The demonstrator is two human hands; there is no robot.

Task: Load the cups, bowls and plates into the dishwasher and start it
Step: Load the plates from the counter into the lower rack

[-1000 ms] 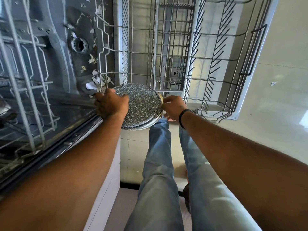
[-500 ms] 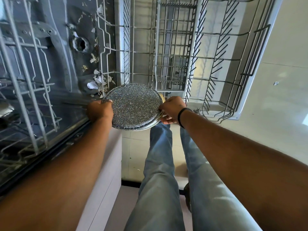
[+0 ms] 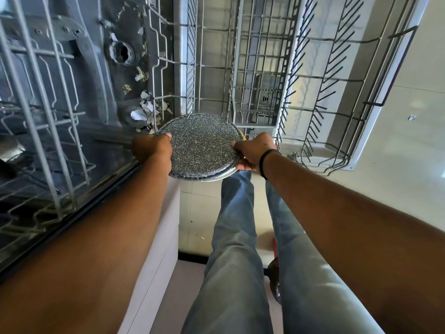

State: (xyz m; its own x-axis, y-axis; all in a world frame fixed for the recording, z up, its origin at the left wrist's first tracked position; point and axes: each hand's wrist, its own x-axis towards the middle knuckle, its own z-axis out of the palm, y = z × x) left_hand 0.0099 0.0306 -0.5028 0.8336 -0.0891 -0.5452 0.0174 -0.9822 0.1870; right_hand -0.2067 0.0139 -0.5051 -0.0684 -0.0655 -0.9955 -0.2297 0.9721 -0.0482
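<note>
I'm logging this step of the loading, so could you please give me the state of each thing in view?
speckled plate: held at both edges, underside up, not yet in a slot
left hand: grips the plate's left edge
right hand: grips its right edge
lower rack: pulled out, holds no dishes
dishwasher tub: open, scraps on the floor

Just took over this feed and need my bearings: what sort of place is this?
Most likely a home kitchen, at an open dishwasher. A pulled-out wire rack stands ahead, the machine's tub to the left, pale floor tiles below. Both hands, left and right, hold a speckled plate.
</note>
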